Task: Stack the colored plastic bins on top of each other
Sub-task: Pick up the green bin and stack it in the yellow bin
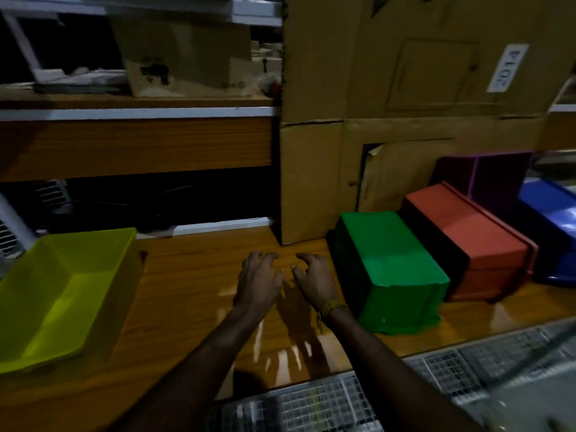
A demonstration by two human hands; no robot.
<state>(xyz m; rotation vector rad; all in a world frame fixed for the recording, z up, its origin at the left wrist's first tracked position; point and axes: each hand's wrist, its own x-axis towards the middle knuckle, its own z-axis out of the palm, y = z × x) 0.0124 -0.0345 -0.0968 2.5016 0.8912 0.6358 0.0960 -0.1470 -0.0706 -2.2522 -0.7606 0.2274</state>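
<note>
Head view: nearest you, a wire mesh grid (311, 406) lies along the front edge of the wooden table (187, 307). Your two bare forearms reach out over it. Your left hand (258, 282) and your right hand (316, 280) hover close together above the bare tabletop, palms down, fingers spread and loosely curled, holding nothing. A yellow-green thread bracelet (332, 307) wraps your right wrist.

To your left the yellow bin (62, 291) sits upright with its opening facing up, well apart from the others. Just right of your right hand the green bin (392, 266) rests upside down, bottom up. Behind it, touching or nearly so, the orange-red bin (467, 235) is also inverted. Past that come the blue bin (551, 232) at the right edge and the dark purple bin (486, 176) at the back; you cannot tell which way up these two sit. None of the bins rests on another.

Behind the row stands a tall cardboard box (405, 88) with a white label (506, 68) reading 2014. Farther left, a wooden shelf (134, 145) carries a smaller cardboard carton (184, 57).
</note>
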